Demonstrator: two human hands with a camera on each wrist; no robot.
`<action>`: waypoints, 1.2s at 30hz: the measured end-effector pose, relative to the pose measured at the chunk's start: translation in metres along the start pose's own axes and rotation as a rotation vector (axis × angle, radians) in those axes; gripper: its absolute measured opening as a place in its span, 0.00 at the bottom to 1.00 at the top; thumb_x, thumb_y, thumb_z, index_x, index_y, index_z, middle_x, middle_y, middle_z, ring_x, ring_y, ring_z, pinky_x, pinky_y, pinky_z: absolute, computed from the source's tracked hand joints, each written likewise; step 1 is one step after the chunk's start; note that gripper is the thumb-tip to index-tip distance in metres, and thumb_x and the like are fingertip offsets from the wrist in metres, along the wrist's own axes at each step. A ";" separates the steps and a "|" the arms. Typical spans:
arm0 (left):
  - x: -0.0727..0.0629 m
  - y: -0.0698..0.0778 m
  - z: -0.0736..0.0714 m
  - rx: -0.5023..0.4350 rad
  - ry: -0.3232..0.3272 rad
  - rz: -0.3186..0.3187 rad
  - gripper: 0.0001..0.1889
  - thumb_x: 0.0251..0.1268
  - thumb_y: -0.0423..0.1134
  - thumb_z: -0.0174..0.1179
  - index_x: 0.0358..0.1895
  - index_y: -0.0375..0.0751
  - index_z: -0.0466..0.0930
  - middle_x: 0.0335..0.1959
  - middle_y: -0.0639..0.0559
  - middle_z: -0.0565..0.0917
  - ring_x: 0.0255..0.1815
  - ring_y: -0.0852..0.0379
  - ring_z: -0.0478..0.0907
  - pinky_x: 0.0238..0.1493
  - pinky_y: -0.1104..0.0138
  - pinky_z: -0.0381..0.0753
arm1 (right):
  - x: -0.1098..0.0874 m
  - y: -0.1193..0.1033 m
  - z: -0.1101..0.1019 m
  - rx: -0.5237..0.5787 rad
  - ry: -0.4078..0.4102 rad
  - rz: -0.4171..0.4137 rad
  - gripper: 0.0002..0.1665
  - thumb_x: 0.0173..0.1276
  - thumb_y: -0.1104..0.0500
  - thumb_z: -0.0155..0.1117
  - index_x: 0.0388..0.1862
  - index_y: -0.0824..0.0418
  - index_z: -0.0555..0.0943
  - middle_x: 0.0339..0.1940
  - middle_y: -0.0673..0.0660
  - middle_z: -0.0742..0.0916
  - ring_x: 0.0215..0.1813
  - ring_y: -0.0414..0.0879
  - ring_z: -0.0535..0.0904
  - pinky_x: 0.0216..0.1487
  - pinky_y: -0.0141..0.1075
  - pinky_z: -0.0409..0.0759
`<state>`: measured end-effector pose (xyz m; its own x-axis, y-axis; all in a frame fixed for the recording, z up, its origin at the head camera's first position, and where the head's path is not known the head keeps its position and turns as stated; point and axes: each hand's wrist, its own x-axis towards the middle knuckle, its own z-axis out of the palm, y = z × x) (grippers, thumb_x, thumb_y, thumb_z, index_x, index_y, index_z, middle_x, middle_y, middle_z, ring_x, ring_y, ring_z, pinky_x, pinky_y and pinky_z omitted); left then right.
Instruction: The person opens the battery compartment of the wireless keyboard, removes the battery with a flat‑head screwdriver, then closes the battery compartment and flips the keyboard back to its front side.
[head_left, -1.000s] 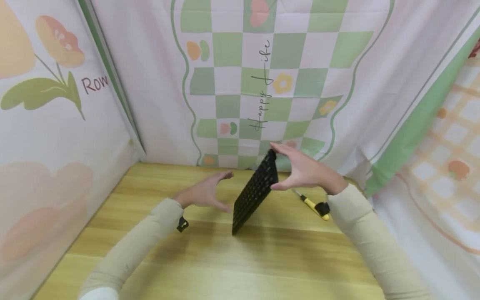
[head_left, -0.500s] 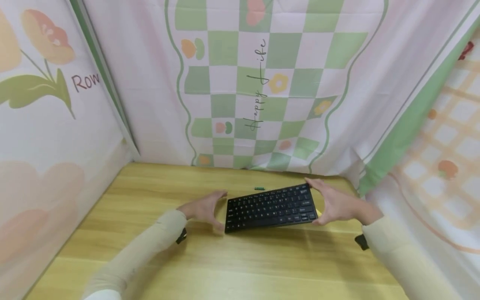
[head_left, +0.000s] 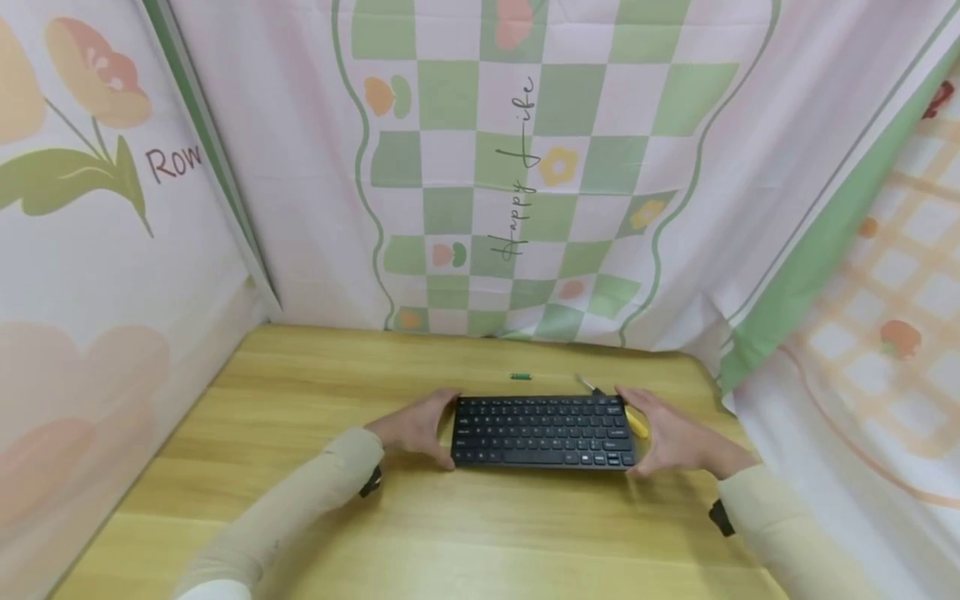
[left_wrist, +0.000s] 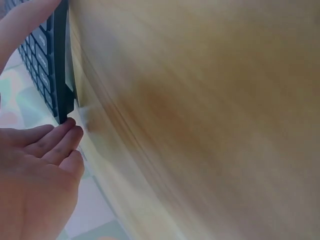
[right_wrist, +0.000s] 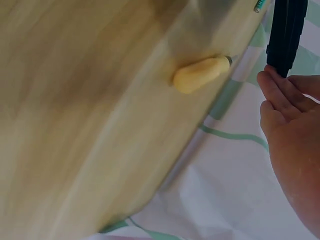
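Observation:
A black compact keyboard (head_left: pixel 543 432) is held level with its keys facing up, close over the wooden table (head_left: pixel 480 542). My left hand (head_left: pixel 415 427) holds its left end, thumb at the near corner and fingers at the far one. At the opposite end, my right hand (head_left: pixel 675 433) grips the short side the same way. The left wrist view shows the left fingertips (left_wrist: pixel 70 127) right at the keyboard's corner. From the right wrist, the keyboard (right_wrist: pixel 287 37) appears edge-on, its end resting against the right fingers (right_wrist: pixel 280 92). Its underside is mostly hidden.
Partly behind the keyboard's right end lies a screwdriver with a yellow handle (head_left: pixel 637 422). A small green battery (head_left: pixel 521 377) lies beyond the keyboard's far edge. A patterned curtain (head_left: pixel 525 208) hangs at the table's back, with more cloth at both sides.
The keyboard has swung from a steep tilt in my right hand to lying level. My left hand, earlier apart from it, now holds its left end. The battery has come into view.

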<state>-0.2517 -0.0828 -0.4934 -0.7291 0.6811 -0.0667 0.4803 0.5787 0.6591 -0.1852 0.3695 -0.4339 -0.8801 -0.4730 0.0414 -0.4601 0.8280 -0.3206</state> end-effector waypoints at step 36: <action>-0.049 -0.031 -0.028 0.027 0.067 -0.105 0.71 0.36 0.48 0.87 0.84 0.32 0.50 0.85 0.31 0.56 0.85 0.33 0.56 0.86 0.40 0.55 | 0.058 -0.012 0.067 0.104 -0.068 0.010 0.83 0.36 0.42 0.92 0.83 0.73 0.56 0.81 0.77 0.66 0.81 0.76 0.61 0.81 0.70 0.59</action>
<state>-0.2449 -0.1470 -0.4896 -0.8062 0.5856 -0.0836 0.4122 0.6575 0.6307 -0.2225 0.3123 -0.4910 -0.8730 -0.4871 -0.0260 -0.4334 0.7990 -0.4169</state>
